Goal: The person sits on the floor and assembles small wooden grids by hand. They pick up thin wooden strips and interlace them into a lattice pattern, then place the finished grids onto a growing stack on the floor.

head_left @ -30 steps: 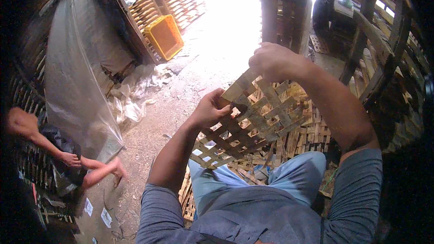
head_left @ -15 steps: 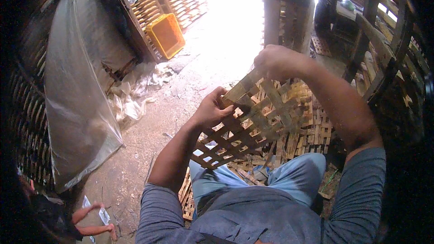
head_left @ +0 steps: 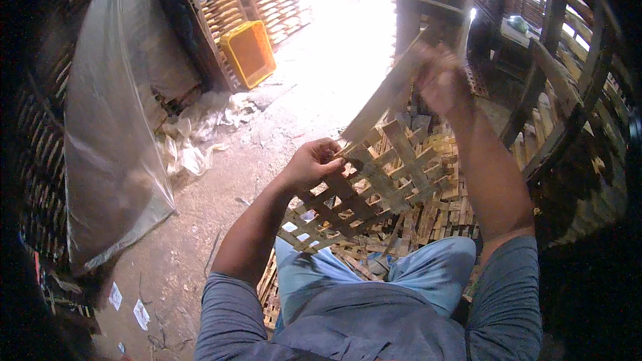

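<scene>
A panel of openly woven flat bamboo strips (head_left: 376,182) slants over my lap, its gaps showing my trousers and the pieces beneath. My left hand (head_left: 314,166) is closed on its upper left edge, thumb on top. From there a flat bamboo strip (head_left: 380,108) stands up at an angle, away from the weave along most of its length. At the strip's upper end is my right hand (head_left: 441,81), fingers bent around it and blurred by motion. Loose strips and more woven bamboo (head_left: 428,220) lie below the panel.
An orange plastic crate (head_left: 249,55) stands tipped against the slatted wall. Crumpled plastic (head_left: 190,150) lies on the floor beside a large hanging translucent sheet (head_left: 110,140). Bamboo framework (head_left: 558,87) rises at right. Paper scraps (head_left: 141,314) lie at lower left.
My right hand has swung up and away, lifting the strip off the panel's upper edge. My left hand keeps its hold. Another person's limbs at lower left have gone from view.
</scene>
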A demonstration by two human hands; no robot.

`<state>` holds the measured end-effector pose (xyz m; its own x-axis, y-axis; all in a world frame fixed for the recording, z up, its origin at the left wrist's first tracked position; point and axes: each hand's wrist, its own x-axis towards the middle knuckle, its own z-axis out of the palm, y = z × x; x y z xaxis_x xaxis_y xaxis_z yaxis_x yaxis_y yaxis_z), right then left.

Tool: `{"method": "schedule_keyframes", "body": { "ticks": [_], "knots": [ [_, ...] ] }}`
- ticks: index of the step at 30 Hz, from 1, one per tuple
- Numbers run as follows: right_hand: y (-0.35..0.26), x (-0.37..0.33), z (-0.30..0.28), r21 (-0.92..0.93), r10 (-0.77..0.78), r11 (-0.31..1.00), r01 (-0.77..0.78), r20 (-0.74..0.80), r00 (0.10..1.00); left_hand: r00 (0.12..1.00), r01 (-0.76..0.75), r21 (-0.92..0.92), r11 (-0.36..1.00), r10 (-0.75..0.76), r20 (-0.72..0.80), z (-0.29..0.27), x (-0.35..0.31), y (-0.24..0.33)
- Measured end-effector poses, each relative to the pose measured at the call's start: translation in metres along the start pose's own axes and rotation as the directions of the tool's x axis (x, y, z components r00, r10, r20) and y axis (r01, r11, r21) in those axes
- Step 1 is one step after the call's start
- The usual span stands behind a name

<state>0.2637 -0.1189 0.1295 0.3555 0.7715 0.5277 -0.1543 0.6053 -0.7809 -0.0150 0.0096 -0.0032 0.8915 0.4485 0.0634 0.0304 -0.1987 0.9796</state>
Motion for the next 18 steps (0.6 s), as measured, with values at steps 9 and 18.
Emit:
{"method": "schedule_keyframes", "body": {
  "ticks": [9,18],
  "knots": [
    [-0.012,-0.005,0.058,-0.588,0.223,0.798,0.132,0.491,0.842,0.997,0.061,-0.098,0.993,-0.056,0.047,-0.009,0.006,-0.001],
    [0.052,-0.020,0.088,-0.870,0.603,0.287,0.400,0.489,0.630,0.988,0.105,-0.475,0.873,-0.037,0.150,-0.009,0.002,0.000]
  ]
}}
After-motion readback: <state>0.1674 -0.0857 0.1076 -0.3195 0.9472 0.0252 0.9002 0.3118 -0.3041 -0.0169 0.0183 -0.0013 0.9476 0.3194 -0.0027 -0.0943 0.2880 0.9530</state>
